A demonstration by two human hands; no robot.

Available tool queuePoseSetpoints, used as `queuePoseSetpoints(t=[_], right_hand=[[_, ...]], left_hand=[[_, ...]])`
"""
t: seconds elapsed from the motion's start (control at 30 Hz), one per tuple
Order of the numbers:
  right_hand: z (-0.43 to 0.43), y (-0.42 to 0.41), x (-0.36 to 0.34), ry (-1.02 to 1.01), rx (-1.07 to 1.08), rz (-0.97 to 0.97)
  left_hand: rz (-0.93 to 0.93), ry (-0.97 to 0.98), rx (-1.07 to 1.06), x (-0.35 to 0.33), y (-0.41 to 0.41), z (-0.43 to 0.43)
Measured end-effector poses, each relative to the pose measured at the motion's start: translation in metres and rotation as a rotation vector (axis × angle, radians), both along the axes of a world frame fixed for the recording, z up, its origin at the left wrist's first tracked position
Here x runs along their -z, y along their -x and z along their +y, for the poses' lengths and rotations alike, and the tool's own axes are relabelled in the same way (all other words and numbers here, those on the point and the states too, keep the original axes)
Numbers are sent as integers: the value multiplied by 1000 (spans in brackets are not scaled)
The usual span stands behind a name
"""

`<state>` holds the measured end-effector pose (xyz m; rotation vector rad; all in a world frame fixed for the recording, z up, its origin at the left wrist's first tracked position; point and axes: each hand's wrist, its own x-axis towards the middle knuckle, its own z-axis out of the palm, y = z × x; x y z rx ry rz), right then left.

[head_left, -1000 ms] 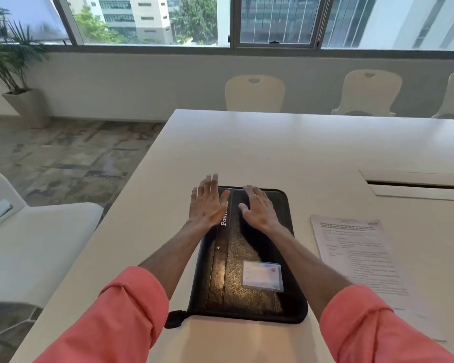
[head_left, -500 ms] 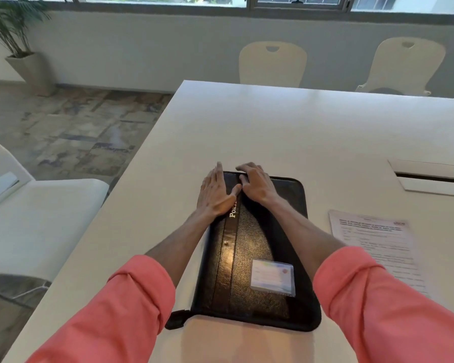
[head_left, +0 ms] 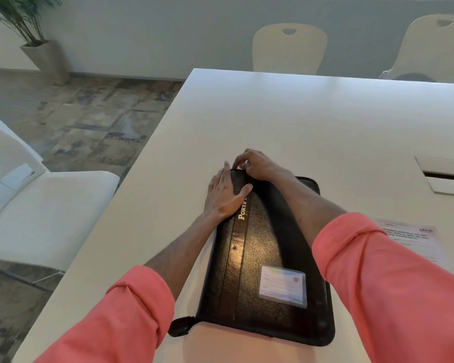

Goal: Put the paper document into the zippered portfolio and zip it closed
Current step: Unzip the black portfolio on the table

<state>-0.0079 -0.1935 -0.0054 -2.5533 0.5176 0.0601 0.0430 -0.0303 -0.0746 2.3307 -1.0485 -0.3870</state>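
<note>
Unzipping comes first: zippered portfolio [head_left: 260, 258] closed, flat by the table's [head_left: 299, 121] left edge; paper document [head_left: 414, 239] outside it, toward the near right corner, partly behind a sleeve [head_left: 378, 271]. Left hand [head_left: 224, 196] flat, fingers straight and together: press the far left corner down firmly. Right hand [head_left: 257, 165] curled, pinching the portfolio's far edge, seemingly at the zip: draw steadily along the edge, never upward.
</note>
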Motion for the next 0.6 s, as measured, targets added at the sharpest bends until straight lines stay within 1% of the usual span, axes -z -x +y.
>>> queuePoseSetpoints(t=[0.13,0.23,0.43,0.6], right_hand=[[-6,-1,3,39,-17,-56],[-9,-2,4,10,-31,-65],[-13,-11,-1,-47,-65,15],[-15,-19,-11,-17,-84,62]], left_hand=[[-20,-4,-1,1,0,-1],[-30,-7,0,3,0,-2],[-16,-4,-8,5,0,-2],[-32,22,-6,6,0,-1]])
